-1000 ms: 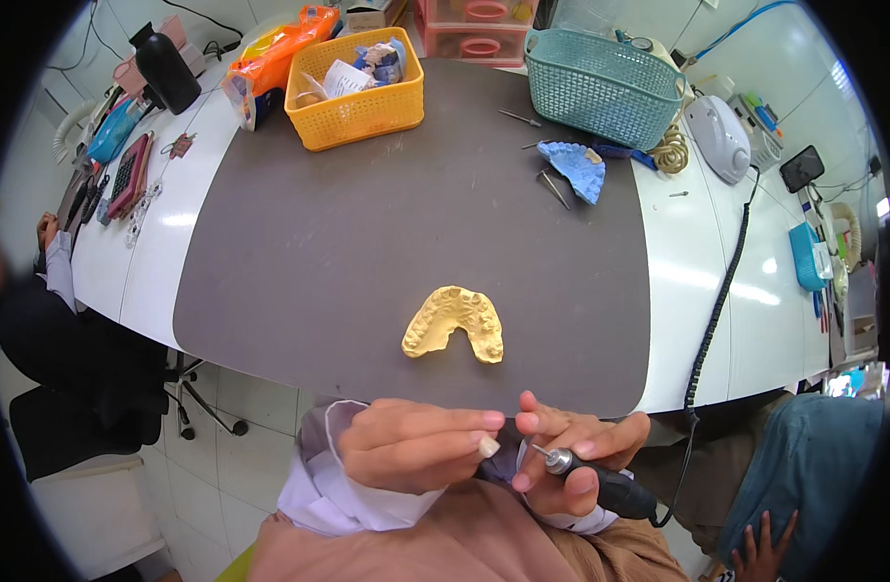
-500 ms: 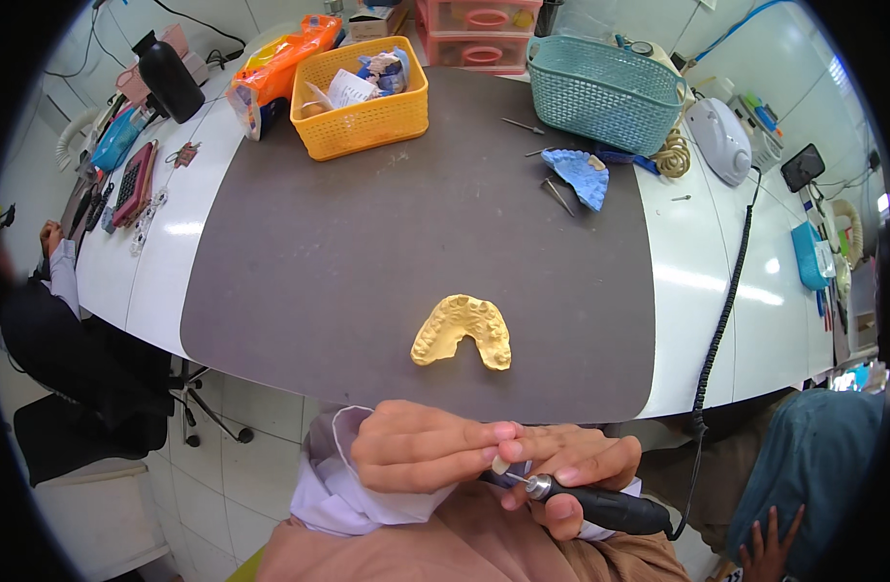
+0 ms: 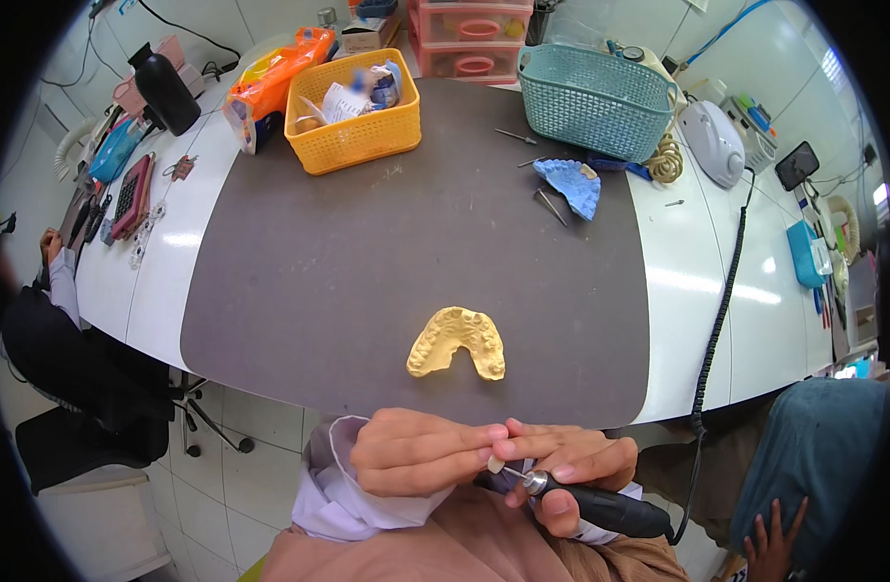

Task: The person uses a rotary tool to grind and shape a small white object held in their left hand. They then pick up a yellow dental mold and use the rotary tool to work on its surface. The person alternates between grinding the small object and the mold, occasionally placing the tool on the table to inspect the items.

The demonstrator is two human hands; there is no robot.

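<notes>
Head view: one yellow dental cast (image 3: 457, 341) on the mat; my left hand (image 3: 421, 451) pinches one small white piece (image 3: 494, 465), right hand (image 3: 571, 466) grips one handpiece (image 3: 595, 504) below the mat's edge

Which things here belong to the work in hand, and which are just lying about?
In the work: left hand and right hand, the black rotary handpiece in the right hand, a small pale piece at the left fingertips.

Lying about: yellow dental cast, blue cast, orange basket, teal basket, black bottle.
</notes>
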